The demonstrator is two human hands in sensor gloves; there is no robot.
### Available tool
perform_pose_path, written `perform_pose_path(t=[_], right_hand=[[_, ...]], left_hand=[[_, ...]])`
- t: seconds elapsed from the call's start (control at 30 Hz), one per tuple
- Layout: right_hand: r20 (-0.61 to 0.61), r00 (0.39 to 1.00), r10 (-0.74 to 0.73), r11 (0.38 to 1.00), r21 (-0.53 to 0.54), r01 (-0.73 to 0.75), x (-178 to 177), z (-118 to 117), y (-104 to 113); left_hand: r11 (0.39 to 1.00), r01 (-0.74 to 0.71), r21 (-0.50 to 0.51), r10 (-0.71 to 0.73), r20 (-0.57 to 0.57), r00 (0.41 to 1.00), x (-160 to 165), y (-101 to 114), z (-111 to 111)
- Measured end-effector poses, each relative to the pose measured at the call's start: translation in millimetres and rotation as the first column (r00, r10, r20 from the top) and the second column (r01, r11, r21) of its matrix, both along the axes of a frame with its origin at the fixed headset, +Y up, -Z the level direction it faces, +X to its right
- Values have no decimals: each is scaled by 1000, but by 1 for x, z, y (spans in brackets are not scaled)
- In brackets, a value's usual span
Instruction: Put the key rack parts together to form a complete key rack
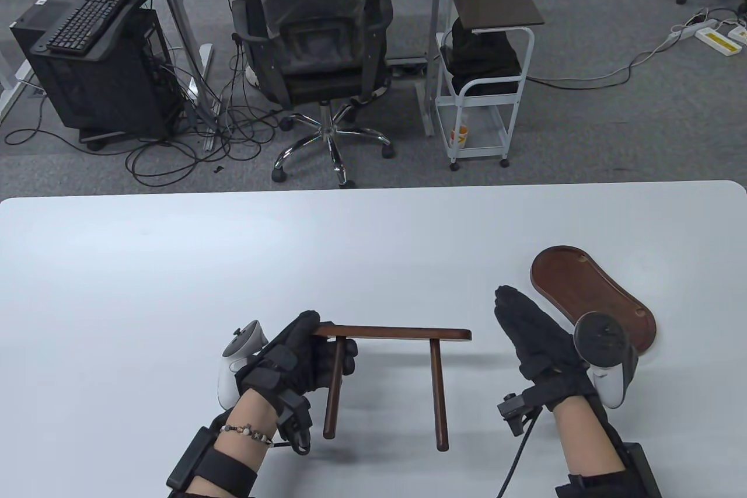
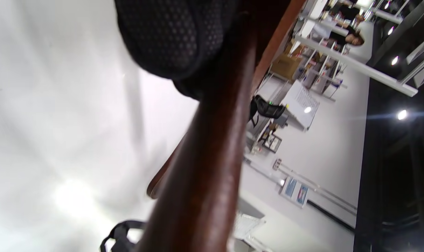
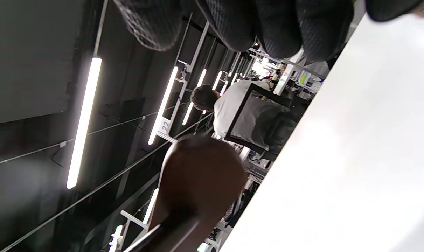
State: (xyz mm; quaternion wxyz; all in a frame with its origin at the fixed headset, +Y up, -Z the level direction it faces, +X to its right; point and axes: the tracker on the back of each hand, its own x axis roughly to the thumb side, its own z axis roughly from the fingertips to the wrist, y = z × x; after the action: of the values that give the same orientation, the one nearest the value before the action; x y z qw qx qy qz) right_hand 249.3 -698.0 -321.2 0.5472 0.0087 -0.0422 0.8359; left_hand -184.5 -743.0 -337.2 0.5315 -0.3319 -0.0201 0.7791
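Nearest the table's front edge, the left hand point(image 1: 303, 355) grips the wooden frame point(image 1: 402, 334) at its left end, fingers curled round the crossbar where the left post point(image 1: 334, 390) joins it. The two posts point back toward the person, and the right post point(image 1: 439, 396) stands free of either hand. The left wrist view adds what the table view cannot: close up, a post point(image 2: 204, 168) fills the middle of the picture, with a gloved fingertip point(image 2: 173, 35) pressed against its upper part.

The right hand point(image 1: 540, 340) lies to the right of the frame, apart from it, its fingers stretched out flat and together, holding nothing. Its tracker point(image 1: 604, 346) covers the near end of the oval wooden base point(image 1: 575, 282), which rests flat on the white table point(image 1: 175, 264) just beyond the hand. The right wrist view shows only fingertips point(image 3: 278, 24) above the tabletop and a blurred brown shape I cannot identify.

Beyond the table stand an office chair point(image 1: 315, 48) and a small white cart point(image 1: 484, 72).
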Motion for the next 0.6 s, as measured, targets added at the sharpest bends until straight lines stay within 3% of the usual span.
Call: perform_pose_path(t=[0.13,0.3,0.47,0.6], right_hand=[[109,991,79,995,-65,-72,29,6,-11],[214,937,277,945,-239,-224,60,10,-25],[250,864,437,879,-324,-350,83,14,-36],[225,816,532,799,-453,-396,95,17,-44]], left_hand=[[1000,-21,-2,21,-34,999,-8,0,-1],[999,-35,11,35,-79,996,-15,3,-2],[998,-50,24,52,-99,994,-20,7,-3],[998,-53,36,56,-106,993,-23,9,-4]])
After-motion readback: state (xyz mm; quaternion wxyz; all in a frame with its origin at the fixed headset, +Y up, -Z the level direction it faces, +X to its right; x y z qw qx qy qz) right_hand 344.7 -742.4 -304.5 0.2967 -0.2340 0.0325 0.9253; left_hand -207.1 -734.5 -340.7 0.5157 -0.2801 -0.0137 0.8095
